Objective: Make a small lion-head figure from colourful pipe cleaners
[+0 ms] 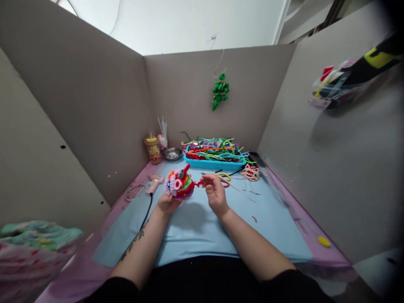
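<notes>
My left hand [169,203] is closed around the underside of a colourful round pipe-cleaner craft [180,184]. The craft has pink, red, green and orange bands and a red tip pointing up. From its right side a short red pipe cleaner [198,184] reaches to my right hand [215,193], whose thumb and fingertips pinch its end. Just behind the right hand lie scissors with yellow and red handles [225,178], partly covered by that hand. A pink glue gun [154,183] rests on the table to the left of the craft.
A blue tray [214,163] heaped with pipe cleaners stands at the back, beside a metal bowl [172,154] and a lidded cup [153,150]. A pale red-marked craft [251,172] and a yellow disc [323,241] lie to the right. Grey partitions [189,92] enclose the table.
</notes>
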`<state>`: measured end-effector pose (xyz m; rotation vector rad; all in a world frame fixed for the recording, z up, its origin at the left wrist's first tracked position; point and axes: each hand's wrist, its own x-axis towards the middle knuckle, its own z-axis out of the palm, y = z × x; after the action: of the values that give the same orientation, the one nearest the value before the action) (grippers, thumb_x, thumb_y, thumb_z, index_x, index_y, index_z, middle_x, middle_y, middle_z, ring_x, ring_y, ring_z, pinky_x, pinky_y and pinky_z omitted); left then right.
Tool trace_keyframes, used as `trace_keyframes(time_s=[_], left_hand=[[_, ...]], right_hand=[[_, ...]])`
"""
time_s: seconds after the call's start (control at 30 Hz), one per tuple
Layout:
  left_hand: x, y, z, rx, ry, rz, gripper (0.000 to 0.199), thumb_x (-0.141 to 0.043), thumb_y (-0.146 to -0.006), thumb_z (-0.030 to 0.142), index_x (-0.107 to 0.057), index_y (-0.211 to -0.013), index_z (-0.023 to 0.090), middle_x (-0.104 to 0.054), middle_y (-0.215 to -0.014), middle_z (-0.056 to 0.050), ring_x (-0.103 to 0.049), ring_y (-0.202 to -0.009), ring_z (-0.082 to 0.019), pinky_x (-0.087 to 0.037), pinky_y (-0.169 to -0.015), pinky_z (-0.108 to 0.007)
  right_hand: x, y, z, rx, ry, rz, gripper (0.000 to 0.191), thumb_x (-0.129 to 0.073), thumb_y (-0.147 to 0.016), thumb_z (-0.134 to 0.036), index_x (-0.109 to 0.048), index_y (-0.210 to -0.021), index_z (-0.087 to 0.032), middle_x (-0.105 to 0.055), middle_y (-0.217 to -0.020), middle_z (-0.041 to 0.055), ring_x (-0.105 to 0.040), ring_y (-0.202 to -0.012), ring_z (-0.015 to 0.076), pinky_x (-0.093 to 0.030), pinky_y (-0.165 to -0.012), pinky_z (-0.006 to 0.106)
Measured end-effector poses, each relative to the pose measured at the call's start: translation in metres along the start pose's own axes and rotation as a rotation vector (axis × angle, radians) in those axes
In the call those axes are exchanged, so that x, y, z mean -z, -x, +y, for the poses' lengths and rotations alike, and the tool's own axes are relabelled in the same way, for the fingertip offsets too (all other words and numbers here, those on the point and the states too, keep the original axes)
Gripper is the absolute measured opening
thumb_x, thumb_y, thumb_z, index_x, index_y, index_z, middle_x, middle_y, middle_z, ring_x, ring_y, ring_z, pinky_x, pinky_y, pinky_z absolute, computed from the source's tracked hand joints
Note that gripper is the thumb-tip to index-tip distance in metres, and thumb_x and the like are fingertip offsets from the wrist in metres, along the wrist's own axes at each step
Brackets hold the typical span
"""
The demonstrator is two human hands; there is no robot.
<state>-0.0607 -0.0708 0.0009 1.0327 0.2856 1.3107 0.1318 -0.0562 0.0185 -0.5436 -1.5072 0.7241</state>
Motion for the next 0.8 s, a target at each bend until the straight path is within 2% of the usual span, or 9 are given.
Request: trace_keyframes(time_s=[0.17, 0.27, 0.37, 0.47, 0.57, 0.7, 0.8], left_hand=[[-0.001, -0.008, -0.006, -0.034, -0.034, 0.052, 0.088, -0.087, -0.058, 0.04, -0.048, -0.135, 0.026, -0.059, -0.13, -0.011, -0.056, -0.122, -0.032, -0.039, -0.108, -0.052], [-0.005, -0.01, -0.005, -0.04, -0.043, 0.062, 0.083, -0.086, -0.061, 0.035, -0.048, -0.134, 0.023, -0.061, -0.128, -0.011, -0.056, -0.123, -0.031, -0.038, -0.108, -0.051], [-0.008, -0.01, -0.004, -0.055, -0.034, 0.071, 0.08, -0.085, -0.063, 0.035, -0.048, -0.134, 0.025, -0.062, -0.127, -0.009, -0.056, -0.123, -0.03, -0.038, -0.109, -0.05], [-0.006, -0.011, -0.006, -0.044, -0.054, 0.074, 0.077, -0.086, -0.062, 0.035, -0.051, -0.13, 0.023, -0.062, -0.127, -0.011, -0.053, -0.126, -0.032, -0.038, -0.108, -0.051], [0.0, -0.012, -0.01, -0.056, -0.073, 0.106, 0.084, -0.088, -0.058, 0.031, -0.048, -0.132, 0.025, -0.057, -0.135, -0.012, -0.049, -0.13, -0.033, -0.038, -0.108, -0.05], [0.005, -0.014, -0.013, -0.083, -0.079, 0.172, 0.092, -0.089, -0.055, 0.026, -0.043, -0.135, 0.028, -0.052, -0.14, -0.009, -0.049, -0.13, -0.029, -0.039, -0.108, -0.045], [0.006, -0.014, -0.012, -0.041, -0.05, 0.148, 0.079, -0.084, -0.064, 0.033, -0.046, -0.133, 0.024, -0.058, -0.133, -0.011, -0.055, -0.123, -0.028, -0.043, -0.105, -0.043]], right_hand=[[0.005, -0.01, 0.006, 0.024, 0.173, 0.031, 0.035, -0.052, -0.091, -0.042, -0.059, -0.122, -0.025, -0.06, -0.108, 0.0098, -0.059, -0.086, 0.0201, -0.052, -0.073, 0.036], [0.011, -0.017, 0.007, 0.111, 0.278, -0.016, 0.034, -0.058, -0.088, -0.033, -0.063, -0.121, -0.028, -0.059, -0.117, 0.0102, -0.059, -0.099, 0.0229, -0.053, -0.078, 0.037], [0.016, -0.02, 0.01, 0.151, 0.302, -0.081, 0.032, -0.059, -0.087, -0.028, -0.065, -0.118, -0.029, -0.061, -0.12, 0.01, -0.058, -0.111, 0.0249, -0.054, -0.082, 0.038], [0.018, -0.021, 0.014, 0.145, 0.288, -0.124, 0.033, -0.059, -0.088, -0.026, -0.064, -0.12, -0.029, -0.063, -0.118, 0.0093, -0.06, -0.109, 0.0239, -0.056, -0.08, 0.037], [0.018, -0.021, 0.018, 0.153, 0.284, -0.138, 0.036, -0.059, -0.088, -0.024, -0.062, -0.123, -0.029, -0.063, -0.117, 0.0095, -0.061, -0.107, 0.023, -0.056, -0.078, 0.036], [0.018, -0.022, 0.023, 0.157, 0.372, -0.116, 0.039, -0.06, -0.086, -0.023, -0.06, -0.125, -0.027, -0.06, -0.122, 0.0113, -0.056, -0.115, 0.0249, -0.05, -0.093, 0.043], [0.018, -0.022, 0.024, 0.157, 0.399, -0.114, 0.041, -0.06, -0.086, -0.023, -0.058, -0.127, -0.025, -0.056, -0.127, 0.0126, -0.052, -0.121, 0.026, -0.043, -0.103, 0.047]])
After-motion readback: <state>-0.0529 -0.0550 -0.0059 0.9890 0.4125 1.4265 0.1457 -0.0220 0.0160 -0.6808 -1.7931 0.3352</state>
